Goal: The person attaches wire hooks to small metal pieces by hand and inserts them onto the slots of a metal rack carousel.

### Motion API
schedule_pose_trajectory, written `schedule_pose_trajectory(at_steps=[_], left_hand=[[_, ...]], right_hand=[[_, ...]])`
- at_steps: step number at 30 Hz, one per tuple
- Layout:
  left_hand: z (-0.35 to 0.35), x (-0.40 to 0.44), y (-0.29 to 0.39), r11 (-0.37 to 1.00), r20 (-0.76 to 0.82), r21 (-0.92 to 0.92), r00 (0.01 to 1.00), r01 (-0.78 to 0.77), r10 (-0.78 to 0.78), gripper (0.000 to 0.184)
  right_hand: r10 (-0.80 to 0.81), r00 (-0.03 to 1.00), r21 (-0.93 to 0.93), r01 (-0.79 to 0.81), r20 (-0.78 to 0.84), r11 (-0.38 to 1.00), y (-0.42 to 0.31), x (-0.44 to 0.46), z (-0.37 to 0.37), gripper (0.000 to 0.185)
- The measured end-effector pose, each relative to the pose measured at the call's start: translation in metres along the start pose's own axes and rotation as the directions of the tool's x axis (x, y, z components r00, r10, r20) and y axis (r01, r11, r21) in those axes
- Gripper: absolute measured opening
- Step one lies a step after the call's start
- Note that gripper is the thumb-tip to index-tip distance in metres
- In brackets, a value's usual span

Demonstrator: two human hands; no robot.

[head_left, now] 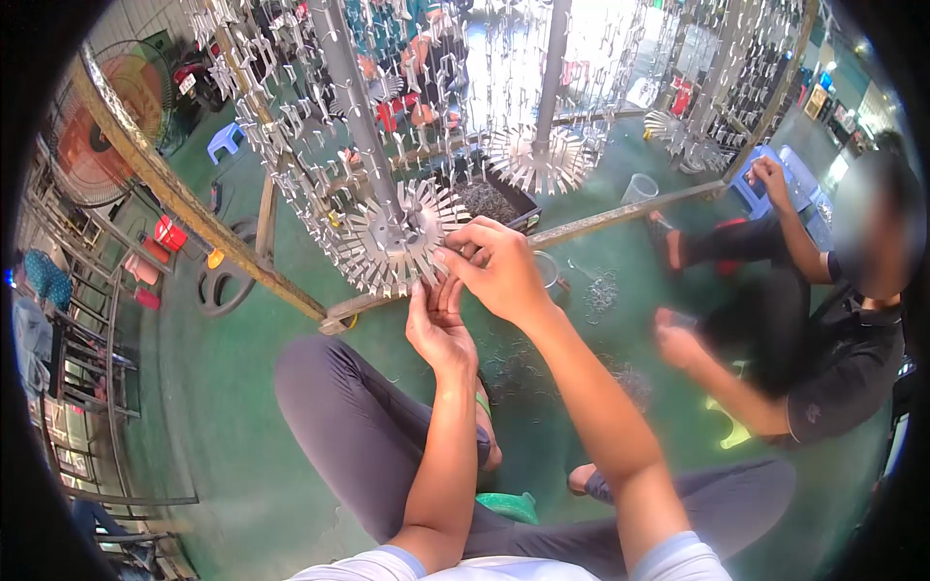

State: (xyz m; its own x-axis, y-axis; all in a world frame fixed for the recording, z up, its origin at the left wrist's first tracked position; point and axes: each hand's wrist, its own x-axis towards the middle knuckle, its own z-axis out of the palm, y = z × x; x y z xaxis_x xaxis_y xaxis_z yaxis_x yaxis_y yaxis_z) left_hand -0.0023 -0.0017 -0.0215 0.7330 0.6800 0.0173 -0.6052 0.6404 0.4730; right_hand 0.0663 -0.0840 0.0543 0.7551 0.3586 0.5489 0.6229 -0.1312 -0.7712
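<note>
A round metal disc with slotted, finned edges sits low on a grey upright pole. At its near right rim, my right hand is closed in a pinch, thumb against the bent index finger. Just below and left of it, my left hand is turned palm up, its thumb and fingers drawn together beneath the rim. Whatever lies between the fingertips of either hand is too small to make out. Chains of small metal pieces hang around the pole above the disc.
Behind stands a dark bin of small metal parts. A wood-coloured frame borders the racks, with another finned disc inside. Loose metal pieces lie on the green floor. A seated co-worker is at right, a fan at left.
</note>
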Motion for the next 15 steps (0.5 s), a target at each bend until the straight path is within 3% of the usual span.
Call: schedule_pose_trajectory(at_steps=[2,6,9,12,15], left_hand=[[0.000,-0.001,-0.001,0.993,-0.028,0.117,0.999,-0.029,0.033,0.033],[0.002,0.001,-0.003,0.997,-0.094,0.055,0.994,-0.049,0.054,0.036],[-0.007,0.004,-0.003,0.994,-0.129,0.105,0.991,-0.030,0.044,0.036],[-0.002,0.003,-0.001,0.984,-0.171,0.170,0.982,-0.046,0.075,0.038],[0.002,0.000,0.001,0.986,-0.310,0.167,0.950,0.002,0.051,0.039]], right_hand=[[0.010,1.000,0.030,-0.010,0.026,1.000,0.001,0.001,0.000,0.023],[0.148,0.986,0.059,-0.144,-0.075,0.988,-0.003,-0.008,-0.002,0.025],[0.219,0.922,0.104,-0.196,-0.319,0.975,0.006,-0.008,0.003,0.030],[0.199,0.933,0.130,-0.167,-0.300,0.977,0.014,-0.001,0.003,0.037],[0.258,0.929,0.189,-0.212,-0.266,0.959,0.028,0.004,0.006,0.044]])
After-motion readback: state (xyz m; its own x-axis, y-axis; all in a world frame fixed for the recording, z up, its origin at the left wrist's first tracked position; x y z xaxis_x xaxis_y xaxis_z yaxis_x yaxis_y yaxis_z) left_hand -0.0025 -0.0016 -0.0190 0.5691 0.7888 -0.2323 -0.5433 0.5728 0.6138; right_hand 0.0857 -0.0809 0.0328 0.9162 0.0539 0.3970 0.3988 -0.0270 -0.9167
